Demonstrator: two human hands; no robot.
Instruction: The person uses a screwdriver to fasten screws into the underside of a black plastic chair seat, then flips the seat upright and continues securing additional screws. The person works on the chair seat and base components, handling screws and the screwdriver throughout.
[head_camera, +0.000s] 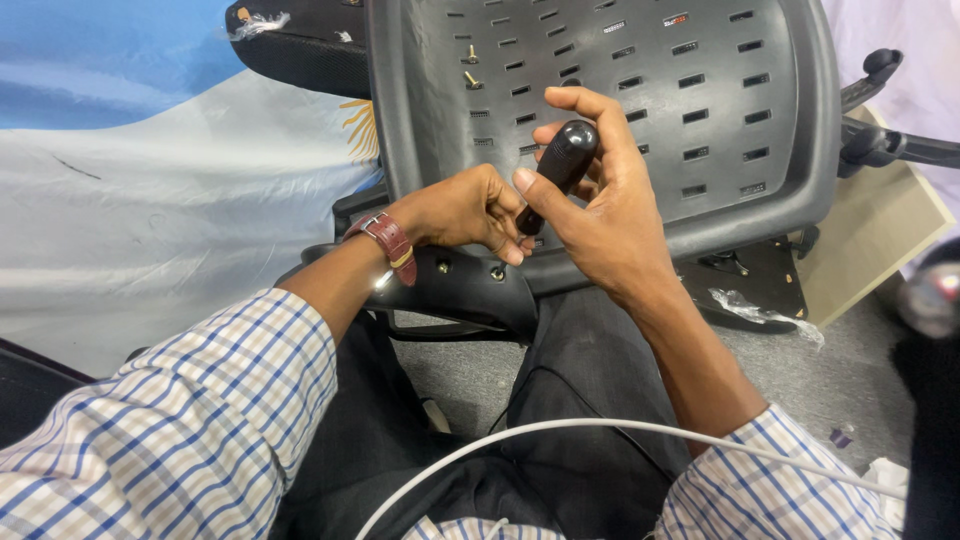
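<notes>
The right hand (600, 215) grips a black screwdriver (560, 165) by its fat handle. The fingers wrap around the far side and the thumb presses on the near side. The tool's long line runs at a slant. The round end of the handle points up and to the right. The thin end points down and to the left, toward the black arm piece (450, 285) that lies across the person's lap. The tip is hidden behind the left hand, so I cannot tell what it touches.

The left hand (465, 210) sits just left of the tool, curled shut around its low end. A red-brown watch (385, 240) is on that wrist.

The tool is in the middle of the scene, in front of a big black chair seat (760, 120) turned up on its side. The seat has rows of small slots. Two gold screws (470, 68) stick out of it, far and to the left. Two more bolts (468, 269) sit in the arm piece, just under the left hand.

A white cable (560, 428) curves across the near side, over the dark trousers. Both sleeves are checked blue and white.
</notes>
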